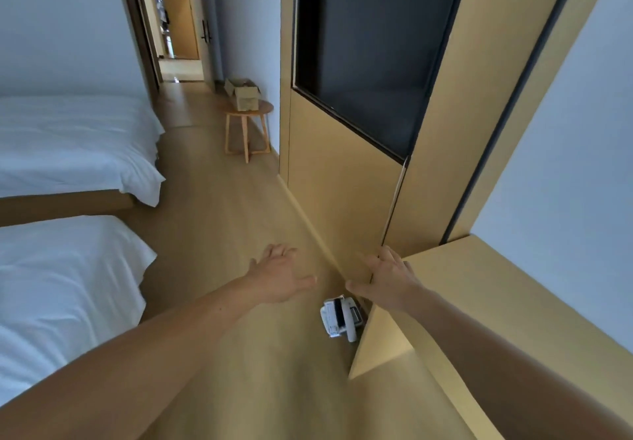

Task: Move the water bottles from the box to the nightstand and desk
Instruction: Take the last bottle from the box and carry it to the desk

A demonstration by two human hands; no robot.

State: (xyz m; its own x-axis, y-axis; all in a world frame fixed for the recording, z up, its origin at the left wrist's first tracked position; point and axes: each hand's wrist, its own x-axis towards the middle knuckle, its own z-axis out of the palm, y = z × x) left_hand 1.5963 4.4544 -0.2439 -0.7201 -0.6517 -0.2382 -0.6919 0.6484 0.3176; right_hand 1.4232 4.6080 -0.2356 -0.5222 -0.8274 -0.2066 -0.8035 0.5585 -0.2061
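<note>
An open cardboard box stands on a small round wooden side table far ahead by the wall. Its contents do not show from here; no water bottle is in sight. My left hand is stretched out in front of me over the wooden floor, fingers spread, holding nothing. My right hand is also held out with its fingers spread and empty, just left of the corner of the wooden desk at the right.
Two beds with white covers fill the left side. A wood panel wall with a dark screen runs along the right. A white appliance lies on the floor under the desk corner. A hallway with an open door lies beyond.
</note>
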